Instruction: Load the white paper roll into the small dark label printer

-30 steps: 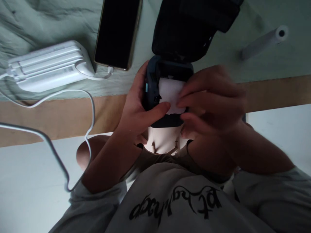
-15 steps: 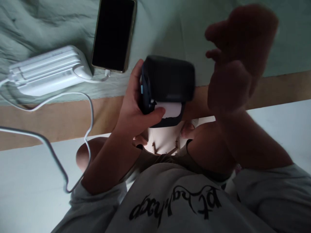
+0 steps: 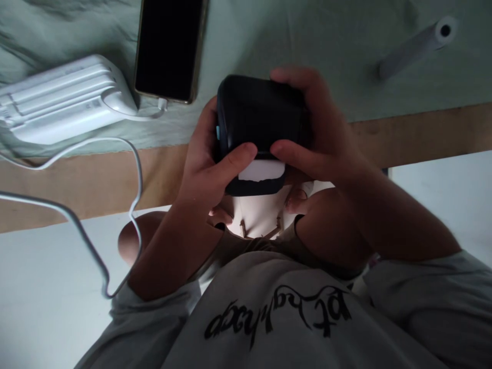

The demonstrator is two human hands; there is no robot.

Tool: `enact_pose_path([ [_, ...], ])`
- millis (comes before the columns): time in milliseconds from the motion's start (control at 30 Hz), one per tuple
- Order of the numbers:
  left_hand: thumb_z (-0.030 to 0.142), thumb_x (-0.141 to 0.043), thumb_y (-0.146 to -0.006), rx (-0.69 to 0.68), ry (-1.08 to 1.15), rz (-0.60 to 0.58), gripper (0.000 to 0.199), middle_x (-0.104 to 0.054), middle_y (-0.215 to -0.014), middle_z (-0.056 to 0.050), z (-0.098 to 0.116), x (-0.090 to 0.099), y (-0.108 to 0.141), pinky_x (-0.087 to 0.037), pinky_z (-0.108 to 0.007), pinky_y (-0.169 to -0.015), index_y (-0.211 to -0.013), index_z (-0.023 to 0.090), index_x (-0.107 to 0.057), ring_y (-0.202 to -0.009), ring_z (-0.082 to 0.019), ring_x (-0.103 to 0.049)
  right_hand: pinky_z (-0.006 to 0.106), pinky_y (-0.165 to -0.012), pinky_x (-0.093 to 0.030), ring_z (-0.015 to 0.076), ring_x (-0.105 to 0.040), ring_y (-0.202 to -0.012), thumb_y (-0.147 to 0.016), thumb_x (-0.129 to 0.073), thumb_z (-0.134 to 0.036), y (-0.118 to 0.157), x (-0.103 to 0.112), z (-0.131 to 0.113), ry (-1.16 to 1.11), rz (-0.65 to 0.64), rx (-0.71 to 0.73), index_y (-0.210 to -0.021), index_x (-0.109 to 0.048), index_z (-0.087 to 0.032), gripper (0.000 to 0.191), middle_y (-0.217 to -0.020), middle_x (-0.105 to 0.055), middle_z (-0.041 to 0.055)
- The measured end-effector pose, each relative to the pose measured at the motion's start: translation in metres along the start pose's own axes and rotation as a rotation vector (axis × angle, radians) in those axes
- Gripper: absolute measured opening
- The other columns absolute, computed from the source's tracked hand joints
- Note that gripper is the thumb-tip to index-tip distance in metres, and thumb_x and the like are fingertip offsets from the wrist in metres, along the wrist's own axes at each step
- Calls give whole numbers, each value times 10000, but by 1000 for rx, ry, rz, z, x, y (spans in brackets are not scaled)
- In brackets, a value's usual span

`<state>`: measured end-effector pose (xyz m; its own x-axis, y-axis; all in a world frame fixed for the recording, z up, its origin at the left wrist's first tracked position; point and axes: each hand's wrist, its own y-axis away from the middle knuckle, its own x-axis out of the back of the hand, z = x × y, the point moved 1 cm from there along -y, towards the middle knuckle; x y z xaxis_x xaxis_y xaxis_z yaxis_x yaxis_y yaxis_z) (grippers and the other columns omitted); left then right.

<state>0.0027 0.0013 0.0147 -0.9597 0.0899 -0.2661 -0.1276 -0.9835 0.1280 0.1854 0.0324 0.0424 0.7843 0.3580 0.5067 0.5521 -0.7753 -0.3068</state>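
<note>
Both hands hold a small dark portable printer (image 3: 261, 118) over the near edge of the surface. A strip of white paper (image 3: 263, 170) with a ragged edge shows below its black lid. My left hand (image 3: 215, 159) wraps the left side, its thumb on the lid's lower edge. On the other side, my right hand (image 3: 315, 123) grips the lid, thumb at the lower edge and fingers over the far corner. Whether the lid is fully closed I cannot tell. A white paper roll (image 3: 417, 48) with a dark hole in its end rests on the cloth, beyond my right hand.
A phone (image 3: 169, 48) lies at the upper left, with a white cable (image 3: 138, 174) near it. Left of it sits a white ridged power bank (image 3: 73, 100). Green cloth (image 3: 246, 31) covers the surface, with a brown edge (image 3: 161, 171) in front.
My right hand has come from the right onto the printer and now grips it. The white roll, not visible before, now shows on the cloth. The view has shifted slightly.
</note>
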Motion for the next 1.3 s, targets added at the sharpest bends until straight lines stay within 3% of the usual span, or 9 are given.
enact_pose_path([
  [200,351,-670,-683,6,156,-26,458,-634,-1082,-3,3,-5,-4,-457,-391,-993,-1121,270,-563,-1160,-263,-520,348,-1015,-452,172,-471,-1200,-810,-514,-427,2,-2,5,88,32,-25,-1288,-326,-273,536,-1308,-443,22],
  [400,431,-499,-814,-74,300,-101,402,-580,-1231,-18,4,-11,-10,-315,-413,-1145,-1166,239,-520,-1246,-240,-466,370,-1103,-376,182,-405,-1278,-814,-473,-487,6,-5,8,118,68,-23,-1311,-294,-308,558,-1359,-388,2],
  [633,360,-467,-865,39,384,95,259,-678,-963,0,6,-15,-3,-445,-355,-962,-960,167,-611,-975,-167,-581,364,-1101,-375,172,-426,-1254,-809,-473,-404,7,-4,7,30,91,13,-1329,-338,-277,551,-1335,-412,19],
  [800,265,-512,-840,12,345,111,176,-643,-741,41,7,-9,-2,-460,-295,-793,-728,188,-624,-745,-108,-535,401,-1143,-325,198,-355,-1326,-749,-543,-463,5,-3,12,29,-10,59,-1352,-265,-301,684,-1405,-343,31],
  [967,313,-554,-802,0,303,128,163,-604,-674,33,3,-5,-6,-455,-305,-764,-679,215,-597,-807,-140,-546,400,-1148,-316,210,-330,-1345,-725,-591,-440,5,0,12,-19,-13,78,-1357,-271,-293,724,-1418,-319,48],
  [1033,360,-524,-815,20,357,115,187,-633,-758,28,5,-9,-7,-464,-305,-808,-772,210,-628,-852,-141,-564,379,-1052,-414,217,-399,-1274,-707,-597,-484,5,3,9,18,70,36,-1322,-342,-291,694,-1362,-373,45],
  [1100,388,-484,-832,37,399,90,235,-648,-818,16,9,-13,-6,-470,-296,-821,-831,210,-637,-903,-143,-586,316,-821,-495,171,-520,-1024,-693,-589,-537,3,6,4,84,245,3,-1218,-461,-290,594,-1199,-476,27],
  [1200,390,-535,-799,87,343,38,223,-651,-806,-6,14,-17,-4,-473,-276,-697,-883,205,-626,-819,-149,-609,206,-515,-361,17,-399,-589,-775,-557,-417,-2,9,-8,139,551,4,-939,-546,-244,239,-916,-479,-19],
  [1300,368,-585,-747,131,268,28,256,-653,-797,-21,14,-16,-2,-449,-273,-599,-932,194,-611,-702,-147,-589,183,-484,-334,-12,-420,-529,-806,-547,-251,-7,6,-18,160,682,45,-782,-437,-185,130,-771,-413,-28],
])
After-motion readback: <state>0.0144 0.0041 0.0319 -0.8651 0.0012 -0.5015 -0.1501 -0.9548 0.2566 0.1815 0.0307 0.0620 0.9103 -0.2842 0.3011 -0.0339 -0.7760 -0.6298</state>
